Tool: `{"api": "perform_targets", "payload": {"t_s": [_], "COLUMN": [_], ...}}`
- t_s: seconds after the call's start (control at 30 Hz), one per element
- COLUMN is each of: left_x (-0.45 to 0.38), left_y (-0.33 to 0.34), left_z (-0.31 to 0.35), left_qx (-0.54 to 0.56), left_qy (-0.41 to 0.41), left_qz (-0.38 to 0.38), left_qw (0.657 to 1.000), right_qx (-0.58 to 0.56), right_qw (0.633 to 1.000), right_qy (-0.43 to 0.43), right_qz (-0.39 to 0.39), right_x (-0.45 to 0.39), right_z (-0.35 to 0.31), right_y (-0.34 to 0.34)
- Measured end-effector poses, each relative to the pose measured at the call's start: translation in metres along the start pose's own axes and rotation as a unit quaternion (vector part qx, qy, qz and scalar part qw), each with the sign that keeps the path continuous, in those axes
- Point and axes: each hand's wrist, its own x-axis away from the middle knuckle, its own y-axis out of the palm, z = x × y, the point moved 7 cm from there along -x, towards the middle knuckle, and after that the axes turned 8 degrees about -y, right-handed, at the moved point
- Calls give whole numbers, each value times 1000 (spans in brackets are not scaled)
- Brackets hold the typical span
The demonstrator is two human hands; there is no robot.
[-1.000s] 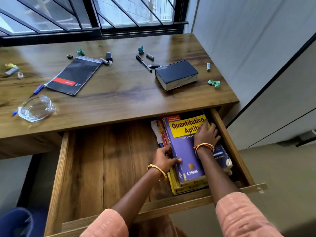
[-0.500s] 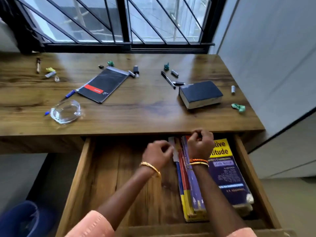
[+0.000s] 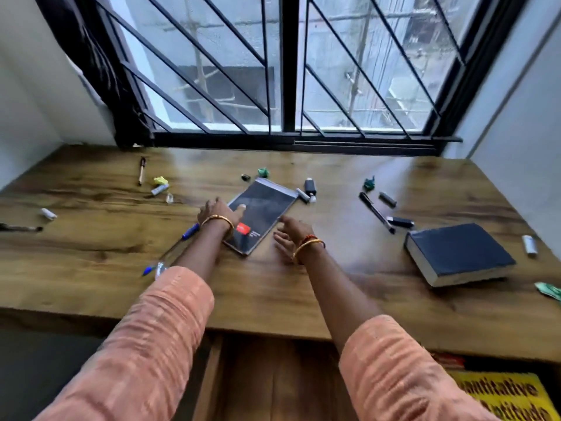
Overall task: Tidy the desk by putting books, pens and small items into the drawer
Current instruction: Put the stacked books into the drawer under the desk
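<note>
A black spiral notebook (image 3: pixel 267 211) with a red label lies mid-desk. My left hand (image 3: pixel 217 211) is at its left edge, with a finger touching the cover. My right hand (image 3: pixel 290 235) hovers open just right of the notebook's near corner, palm toward it. A thick dark-blue book (image 3: pixel 458 252) lies at the right of the desk. A black pen (image 3: pixel 376 211), a blue pen (image 3: pixel 189 230) and small caps and paper scraps are scattered about. The open drawer (image 3: pixel 273 381) shows below, with a yellow-covered book (image 3: pixel 510 393) in its right side.
A barred window (image 3: pixel 285 71) runs along the back of the wooden desk (image 3: pixel 303 293). White walls close in on both sides. A pen (image 3: pixel 141 170) and a marker (image 3: pixel 21 228) lie at the far left. A green scrap (image 3: pixel 549 290) sits at the right edge.
Both hands have left the books in the drawer and reached up over the desk to the black notebook. The view has tilted up toward the window.
</note>
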Motion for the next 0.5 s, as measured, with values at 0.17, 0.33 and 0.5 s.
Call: {"api": "perform_targets", "payload": {"t_s": [0.17, 0.33, 0.5], "left_x": [-28, -35, -8], "left_y": [9, 5, 0], "left_z": [0, -1, 6], "left_qx": [-36, 32, 136], "left_qy": [1, -37, -45], "left_qz": [-37, -108, -291], "left_qw": [999, 993, 946], "right_qx": [-13, -21, 8], "right_qw": [999, 997, 997], "right_qy": [32, 38, 64], "right_qz": [34, 72, 30], "right_x": [-29, -27, -14], "right_z": [2, -1, -6], "right_y": [17, 12, 9]}}
